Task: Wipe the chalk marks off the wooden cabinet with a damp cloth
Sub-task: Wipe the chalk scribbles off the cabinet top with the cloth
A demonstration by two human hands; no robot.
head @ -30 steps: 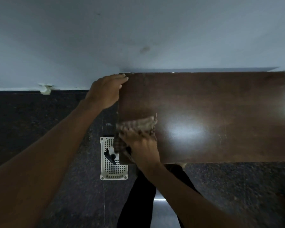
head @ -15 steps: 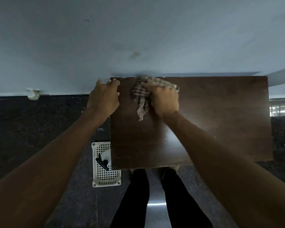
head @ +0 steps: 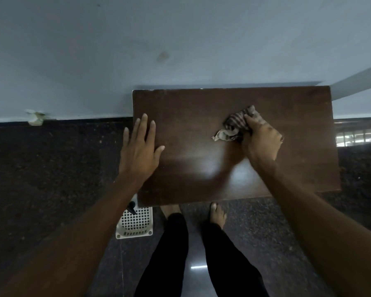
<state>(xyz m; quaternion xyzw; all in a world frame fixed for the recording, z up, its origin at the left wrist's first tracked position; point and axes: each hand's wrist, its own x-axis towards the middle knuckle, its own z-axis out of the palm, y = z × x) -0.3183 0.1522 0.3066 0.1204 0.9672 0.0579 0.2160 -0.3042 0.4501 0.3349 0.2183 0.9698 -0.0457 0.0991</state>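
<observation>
Cloth (head: 238, 125) gripped by right hand (head: 261, 140) on one cabinet (head: 201, 125).

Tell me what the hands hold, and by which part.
The right hand grips the checked cloth by its bunched end; the left hand holds nothing.

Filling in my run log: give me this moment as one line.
step: wiping | right hand: grips patterned cloth on cabinet top, right half | left hand: flat, fingers straight, at top's left edge
</observation>
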